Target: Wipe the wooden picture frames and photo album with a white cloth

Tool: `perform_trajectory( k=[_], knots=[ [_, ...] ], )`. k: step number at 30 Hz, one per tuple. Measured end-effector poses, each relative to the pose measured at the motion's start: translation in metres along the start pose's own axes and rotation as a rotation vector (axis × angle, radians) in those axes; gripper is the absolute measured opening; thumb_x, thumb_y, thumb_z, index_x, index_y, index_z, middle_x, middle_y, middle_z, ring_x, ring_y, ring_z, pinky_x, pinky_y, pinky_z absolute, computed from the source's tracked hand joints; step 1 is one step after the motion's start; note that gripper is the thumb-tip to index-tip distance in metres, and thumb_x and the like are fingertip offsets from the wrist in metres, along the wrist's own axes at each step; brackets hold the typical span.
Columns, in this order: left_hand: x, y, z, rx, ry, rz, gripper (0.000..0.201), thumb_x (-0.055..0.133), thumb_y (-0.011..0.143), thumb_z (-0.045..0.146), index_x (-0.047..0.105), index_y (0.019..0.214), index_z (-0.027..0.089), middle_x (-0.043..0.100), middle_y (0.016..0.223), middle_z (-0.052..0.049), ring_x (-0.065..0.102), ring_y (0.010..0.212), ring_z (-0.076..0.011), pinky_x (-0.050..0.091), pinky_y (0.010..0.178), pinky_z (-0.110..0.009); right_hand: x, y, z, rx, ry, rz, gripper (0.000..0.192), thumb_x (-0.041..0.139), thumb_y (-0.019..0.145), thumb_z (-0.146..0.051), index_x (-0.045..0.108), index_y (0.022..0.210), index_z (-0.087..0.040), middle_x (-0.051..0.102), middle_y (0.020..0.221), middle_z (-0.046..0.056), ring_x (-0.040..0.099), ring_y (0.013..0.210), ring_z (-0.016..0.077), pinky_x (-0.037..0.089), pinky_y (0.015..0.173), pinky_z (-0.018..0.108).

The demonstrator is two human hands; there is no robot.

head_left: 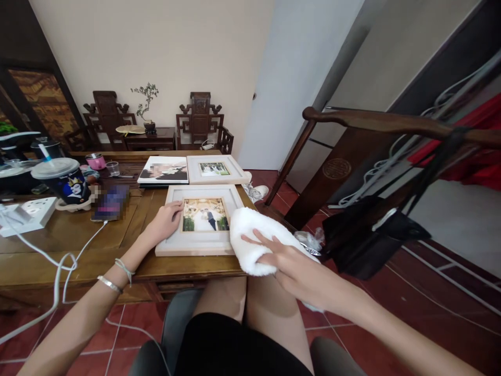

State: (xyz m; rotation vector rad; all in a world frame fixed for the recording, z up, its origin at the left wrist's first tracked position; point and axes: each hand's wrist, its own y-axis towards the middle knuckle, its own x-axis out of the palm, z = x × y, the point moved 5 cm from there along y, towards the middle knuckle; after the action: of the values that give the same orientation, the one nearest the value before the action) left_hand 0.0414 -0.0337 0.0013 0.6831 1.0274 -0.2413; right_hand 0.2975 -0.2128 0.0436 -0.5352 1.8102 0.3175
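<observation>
Cream walls and two carved dark wooden chairs point(200, 121) close off the far side of the room, with a small potted plant point(147, 104) on a low stand between them. Nearer, a long wooden bench point(58, 235) stands over red floor tiles. On its near right corner lies a white picture frame point(201, 220), flat and face up, holding a photo of a couple. The left hand point(166, 219) rests on the frame's left border, fingers spread flat and gripping nothing. The right hand point(291, 263) presses a folded white towel point(254, 237) from above, fingers stretched over the cloth rather than closed around it; the towel lies at the frame's right edge and overhangs the bench corner. Behind this frame, a second white frame point(215, 168) lies flat, just beside a photo book point(164, 169). Farther left sit a lidded drink cup point(64, 180) with a straw, a phone point(111, 202) on a white cable, and a white power strip point(27, 214). A dark wooden chair point(352, 156) draped with cables stands on the right.
</observation>
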Motion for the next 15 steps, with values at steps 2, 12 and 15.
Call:
perform_trajectory(
  k=[2, 12, 15],
  knots=[
    [-0.001, 0.000, 0.001, 0.012, 0.002, -0.016, 0.037, 0.044, 0.091, 0.022, 0.073, 0.111, 0.012, 0.064, 0.133, -0.014, 0.059, 0.127, -0.0267, 0.042, 0.114, -0.041, -0.001, -0.004, -0.003, 0.010, 0.005, -0.008, 0.051, 0.038, 0.067, 0.002, 0.072, 0.097, -0.022, 0.037, 0.157, 0.000, 0.020, 0.150, 0.0256, 0.028, 0.120, 0.049],
    [-0.005, 0.001, 0.002, 0.060, -0.018, -0.059, 0.036, 0.044, 0.093, 0.026, 0.072, 0.113, 0.014, 0.065, 0.131, -0.012, 0.057, 0.129, -0.0261, 0.043, 0.113, -0.043, -0.028, 0.108, 0.054, 0.110, -0.232, 0.000, 0.043, 0.040, 0.074, 0.002, 0.074, 0.092, -0.015, 0.068, 0.126, 0.016, 0.040, 0.142, 0.0266, 0.043, 0.107, 0.038],
    [-0.004, 0.001, 0.002, 0.044, -0.021, -0.054, 0.036, 0.045, 0.092, 0.026, 0.073, 0.110, 0.013, 0.065, 0.132, -0.013, 0.059, 0.127, -0.0267, 0.043, 0.113, -0.043, -0.035, 0.132, 0.061, 0.165, -0.299, 0.024, 0.044, 0.039, 0.076, 0.002, 0.073, 0.101, -0.010, 0.066, 0.127, 0.021, 0.036, 0.144, 0.0272, 0.043, 0.105, 0.040]
  ],
)
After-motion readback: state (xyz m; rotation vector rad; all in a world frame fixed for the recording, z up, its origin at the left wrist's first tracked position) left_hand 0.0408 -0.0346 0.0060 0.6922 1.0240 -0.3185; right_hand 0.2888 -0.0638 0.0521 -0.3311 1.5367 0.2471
